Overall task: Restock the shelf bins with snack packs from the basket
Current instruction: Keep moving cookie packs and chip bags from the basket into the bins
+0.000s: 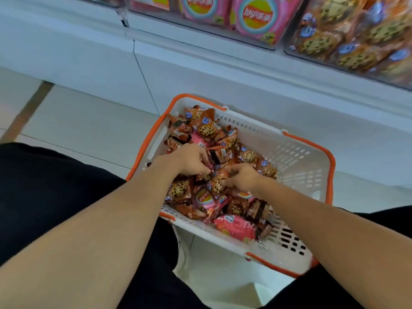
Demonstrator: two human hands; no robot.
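A white perforated plastic basket (296, 157) with an orange rim and orange handles sits on the pale tiled floor (78, 121), close against the base of a white shelf unit (200, 70). Its slotted walls are rigid; its right end is bare of stock. The left and middle portions hold a loose heap of glossy foil snack packs: brown-orange cookie packs (206, 128) printed with a chocolate-chip biscuit, and larger pink crisp bags (236, 226) with a round yellow-and-red logo.

Both bare forearms reach down into the heap. The left hand (189, 159) lies knuckles up, fingers curled down into the packs; it appears to be pinching a pack at its fingertips, though the exact item is hidden under the fingers. The right hand (242, 178) is curled, fingers and thumb gripping a brown-orange cookie pack (215, 185) at its right edge. The two hands are just beside each other, near the middle of the basket.

On the shelf above, two clear rigid bins stand side by side. The left bin (265, 44) holds upright pink crisp bags of the same design. The right bin (289, 51) is filled with cookie packs, stacked irregularly; this area is blurred.

Black clothing (44, 186) covers the person's legs on either side of the basket.
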